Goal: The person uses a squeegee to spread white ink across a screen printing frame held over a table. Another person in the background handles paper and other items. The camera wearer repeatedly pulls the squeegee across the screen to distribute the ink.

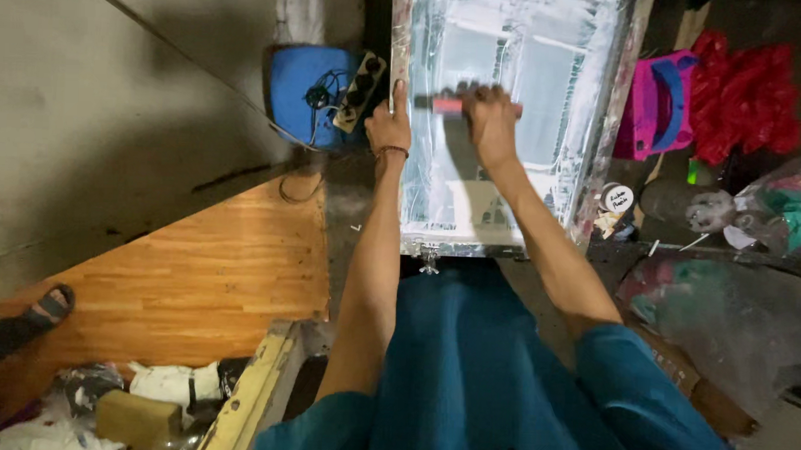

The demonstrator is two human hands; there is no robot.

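Observation:
A screen-printing frame (pixel 599 125) with a pale, whitish mesh lies in front of me, stretching away from my body. My left hand (pixel 388 122) presses on the frame's left rail, thumb pointing up along it. My right hand (pixel 491 113) is closed on a squeegee with a red handle (pixel 446 104) lying across the mesh near its middle. A bracelet circles my left wrist. My teal clothing fills the lower part of the view.
A blue stool (pixel 299 93) with a black power strip (pixel 361 90) and cable stands left of the frame. A magenta and blue object (pixel 658 105), red plastic (pixel 747 100), small jars (pixel 616 201) and bags sit at right. Someone's sandalled foot (pixel 50 306) rests on the wood floor at left.

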